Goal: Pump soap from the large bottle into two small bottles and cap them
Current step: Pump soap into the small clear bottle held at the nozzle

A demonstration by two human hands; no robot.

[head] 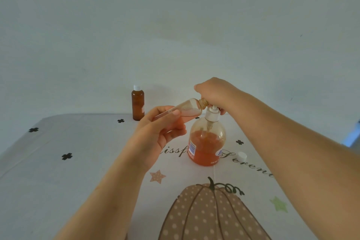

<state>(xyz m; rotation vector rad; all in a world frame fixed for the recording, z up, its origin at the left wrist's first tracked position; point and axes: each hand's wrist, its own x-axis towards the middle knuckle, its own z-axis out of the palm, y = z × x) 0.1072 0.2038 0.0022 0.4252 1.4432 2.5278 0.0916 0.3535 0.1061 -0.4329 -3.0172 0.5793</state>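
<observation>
With the left hand [161, 128] gripping the tilted small translucent bottle [187, 110] and the right hand [214, 91], fingers curled, on the white pump [212, 113] of the large clear orange-soap bottle [206, 142] mid-surface, keep neck against spout, pressing slowly.

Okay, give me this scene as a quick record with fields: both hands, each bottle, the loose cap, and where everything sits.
left hand: holds the open small bottle tilted, its mouth against the pump head
right hand: fingers curled over the pump head
large bottle: upright on the tablecloth, about half full of orange soap
capped small bottle: upright near the far table edge, white cap on, untouched
loose cap: white, on the tablecloth right of the large bottle
stage: open small bottle not yet capped
</observation>
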